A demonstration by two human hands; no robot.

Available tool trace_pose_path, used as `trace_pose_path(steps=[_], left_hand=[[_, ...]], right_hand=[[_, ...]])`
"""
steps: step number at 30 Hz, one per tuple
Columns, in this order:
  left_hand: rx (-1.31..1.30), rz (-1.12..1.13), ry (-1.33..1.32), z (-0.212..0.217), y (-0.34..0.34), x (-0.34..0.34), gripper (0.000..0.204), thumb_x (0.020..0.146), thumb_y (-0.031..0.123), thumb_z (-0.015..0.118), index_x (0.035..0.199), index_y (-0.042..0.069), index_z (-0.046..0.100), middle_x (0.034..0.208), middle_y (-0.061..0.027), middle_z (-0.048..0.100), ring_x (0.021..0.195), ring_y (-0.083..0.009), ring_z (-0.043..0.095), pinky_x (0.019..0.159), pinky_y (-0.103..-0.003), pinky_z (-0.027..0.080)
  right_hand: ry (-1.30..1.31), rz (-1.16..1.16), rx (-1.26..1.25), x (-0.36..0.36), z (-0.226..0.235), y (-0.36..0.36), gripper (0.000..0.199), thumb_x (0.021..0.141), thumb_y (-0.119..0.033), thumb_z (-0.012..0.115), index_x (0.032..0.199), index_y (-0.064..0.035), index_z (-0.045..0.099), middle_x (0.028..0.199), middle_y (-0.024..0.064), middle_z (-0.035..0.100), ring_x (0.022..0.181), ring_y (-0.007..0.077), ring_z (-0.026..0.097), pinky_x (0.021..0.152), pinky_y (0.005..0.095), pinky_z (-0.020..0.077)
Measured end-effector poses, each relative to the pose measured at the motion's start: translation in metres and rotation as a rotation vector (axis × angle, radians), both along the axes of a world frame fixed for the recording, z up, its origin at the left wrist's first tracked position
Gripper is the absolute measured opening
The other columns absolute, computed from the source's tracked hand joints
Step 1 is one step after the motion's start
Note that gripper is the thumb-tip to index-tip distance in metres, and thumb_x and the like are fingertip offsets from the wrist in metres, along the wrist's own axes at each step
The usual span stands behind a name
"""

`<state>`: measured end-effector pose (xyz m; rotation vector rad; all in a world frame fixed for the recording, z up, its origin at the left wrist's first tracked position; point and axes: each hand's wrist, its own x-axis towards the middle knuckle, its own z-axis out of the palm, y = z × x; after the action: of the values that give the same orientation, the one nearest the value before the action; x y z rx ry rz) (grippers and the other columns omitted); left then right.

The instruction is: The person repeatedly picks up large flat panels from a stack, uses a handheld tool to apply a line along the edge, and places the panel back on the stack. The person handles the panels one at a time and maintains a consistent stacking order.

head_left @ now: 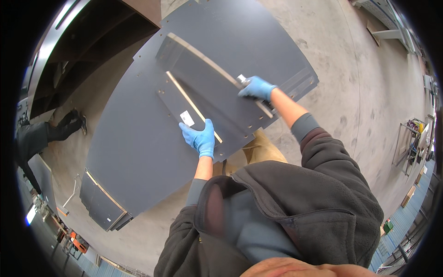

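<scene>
Near the centre of the frame a smaller dark grey laminated board with pale raw edges (203,87) stands tilted on a large dark grey flat panel (138,152) that lies on the pale concrete floor (369,92). A second narrow grey board with a pale edge strip and a small white label (184,108) sits just below it, against the big panel.

The left hand in a blue glove (200,137), at the middle of the frame, rests on the lower end of the narrow board, fingers spread and pressed flat rather than curled around anything; this looks like a steadying hold that keeps the piece from sliding. The right hand in a blue glove (257,87), right of centre, is closed around a small white and grey object at the board's pale upper edge; what the object is cannot be made out. Its placement at the edge suggests the hand is working on or bracing that joint line.

In the lower left, another stack of grey boards with pale edges (104,205) lies partly under the big panel. At the left edge, a second person in dark clothing and dark boots (50,131) is on the floor. A dark brown cabinet carcass (92,41) fills the upper left, and a metal trolley (410,143) stands at the far right.
</scene>
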<state>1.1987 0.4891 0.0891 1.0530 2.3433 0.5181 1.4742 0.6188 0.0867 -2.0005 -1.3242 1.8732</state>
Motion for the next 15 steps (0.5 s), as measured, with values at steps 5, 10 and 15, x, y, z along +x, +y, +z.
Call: trace_pose_path(steps=[5,10,15], left_hand=[[0.014,-0.122,0.01,0.01,0.005,0.043,0.117,0.079,0.042,0.086,0.166,-0.002,0.021,0.16,-0.0319,0.037,0.15,-0.0479,0.035,0.125,-0.056,0.031],[0.046,-0.197,0.035,0.011,0.006,0.07,0.116,0.079,0.04,0.086,0.166,0.0,0.023,0.159,-0.0319,0.038,0.148,-0.0491,0.037,0.123,-0.056,0.031],[0.103,-0.273,0.054,0.014,0.006,0.103,0.113,0.079,0.038,0.087,0.165,-0.001,0.025,0.155,-0.0326,0.04,0.145,-0.0497,0.039,0.122,-0.057,0.032]], right_hand=[[-0.024,-0.104,0.055,0.166,-0.004,0.067,0.027,0.089,-0.024,0.084,0.103,-0.002,0.076,0.086,0.0062,0.07,0.068,0.0154,0.065,0.055,0.033,0.0554],[-0.228,-0.022,0.05,0.233,-0.005,0.134,0.022,0.089,-0.02,0.078,0.094,-0.0004,0.07,0.076,0.0096,0.068,0.06,0.0196,0.064,0.053,0.0353,0.0524],[-0.297,0.205,0.045,0.23,-0.009,0.158,0.021,0.088,-0.014,0.072,0.101,0.0019,0.07,0.076,0.0113,0.068,0.059,0.0217,0.064,0.057,0.0371,0.053]])
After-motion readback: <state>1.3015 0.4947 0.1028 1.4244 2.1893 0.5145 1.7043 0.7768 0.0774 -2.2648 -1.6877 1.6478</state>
